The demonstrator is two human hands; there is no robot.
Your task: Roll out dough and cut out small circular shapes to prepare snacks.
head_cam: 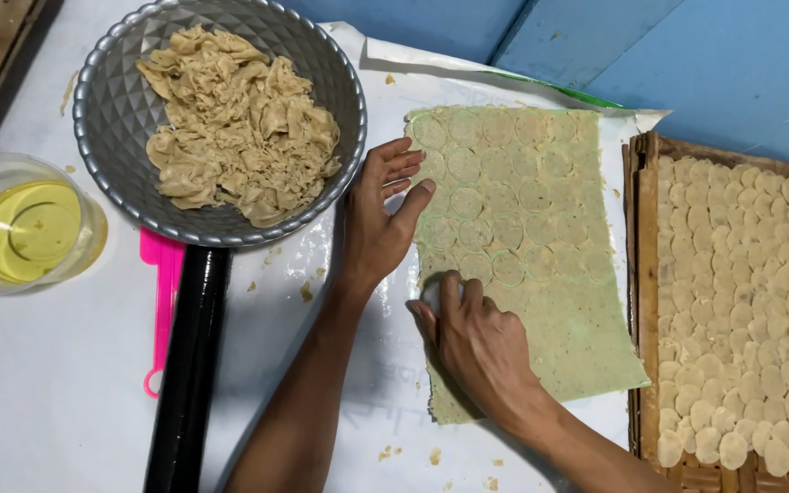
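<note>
Hands (431, 274) at dough sheet's (541, 274) left edge.

No packages, labels, signs or screens show anywhere in the frame, from upper left to lower right.

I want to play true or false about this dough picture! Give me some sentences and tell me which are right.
1. The right hand presses a small round cutter on the dough sheet. True.
2. The metal bowl holds water. False: it holds dough scraps.
3. The left hand holds the black rolling pin. False: it rests at the sheet's edge.
4. The tray on the right holds cut dough rounds. True.
5. The clear cup holds yellow liquid. True.
</note>
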